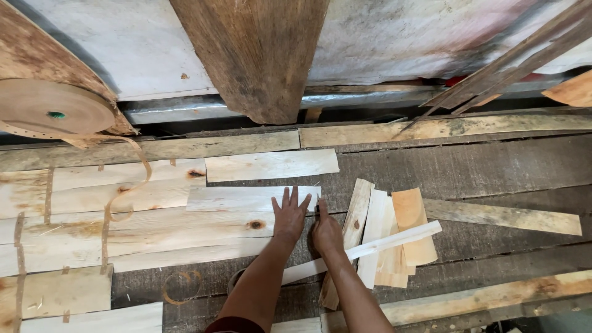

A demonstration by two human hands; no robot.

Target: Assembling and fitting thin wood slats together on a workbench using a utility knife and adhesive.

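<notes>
My left hand (pixel 290 214) lies flat with fingers spread on the right end of a pale veneer piece (pixel 240 198). That piece rests on a row of joined veneer sheets (pixel 123 228). Just to the right, my right hand (pixel 325 233) is closed around a thin dark tool (pixel 319 208). The tool's tip points at the right edge of the veneer piece. A long narrow strip (pixel 370 248) runs slantwise under my right wrist.
A loose pile of veneer strips (pixel 394 234) lies right of my hands. A roll of brown paper tape (pixel 52 111) sits at upper left, its tape end (pixel 132 182) trailing over the sheets. A thick wooden post (pixel 256 55) stands behind. Another long strip (pixel 502 216) lies at right.
</notes>
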